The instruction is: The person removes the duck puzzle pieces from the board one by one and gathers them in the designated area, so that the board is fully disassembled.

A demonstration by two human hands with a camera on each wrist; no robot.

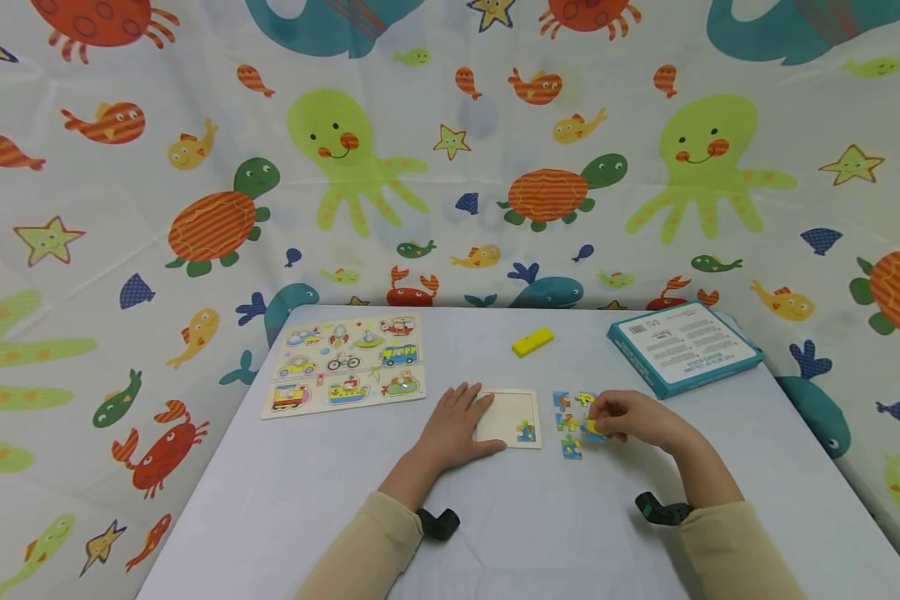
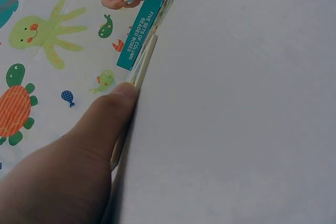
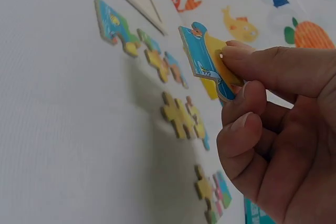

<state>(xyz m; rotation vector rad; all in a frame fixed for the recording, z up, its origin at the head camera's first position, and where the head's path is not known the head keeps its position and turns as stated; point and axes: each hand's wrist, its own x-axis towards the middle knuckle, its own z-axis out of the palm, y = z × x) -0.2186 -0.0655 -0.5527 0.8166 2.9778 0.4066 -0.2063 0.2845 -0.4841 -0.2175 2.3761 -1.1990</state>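
My left hand lies with straight, spread fingers over the left side of a small wooden puzzle tray. Its thumb presses along the tray's near edge. One blue and yellow puzzle piece sits in the tray's lower right corner. Right of the tray, my right hand pinches a blue and yellow jigsaw piece between thumb and fingers, raised above the table. Several loose jigsaw pieces lie in rough rows under and beside that hand, which hides part of them.
A wooden board with vehicle pictures lies at the back left. Behind the tray is a yellow block. A teal and white box rests at the back right. A sea-animal printed cloth hangs behind the white table.
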